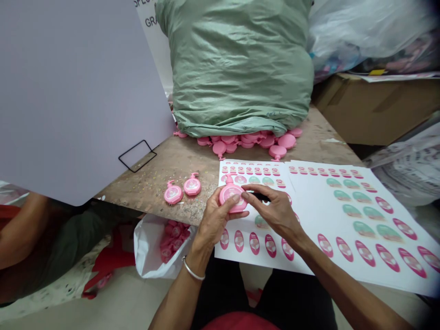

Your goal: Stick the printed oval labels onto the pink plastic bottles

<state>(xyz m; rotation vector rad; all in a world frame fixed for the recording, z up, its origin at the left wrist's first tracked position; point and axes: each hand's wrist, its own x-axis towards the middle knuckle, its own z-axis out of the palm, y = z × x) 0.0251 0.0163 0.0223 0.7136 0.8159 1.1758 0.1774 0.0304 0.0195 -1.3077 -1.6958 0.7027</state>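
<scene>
A small pink toy pump bottle (228,191) is upright in my left hand (213,221), fingers wrapped round its side and base. The thumb presses on its round label. My right hand (279,214) is closed in a pinch, its fingertips at the bottle's right edge. A slim black tool (261,196) lies in that grip, mostly covered by the fingers; its kind does not show. Under both hands spread printed sticker sheets (311,215) with pink ovals and green half-rounds. Two labelled pump bottles, a nearer one (173,195) and another (192,186), stand to the left.
A big green sack (240,68) rests at the back over a heap of pink bottles (247,141). Below the table's left edge hangs a white bag (147,252) holding pink pieces. A pale panel (75,91) blocks the left; another person's arm (24,233) shows beneath. A cardboard box (378,110) stands right.
</scene>
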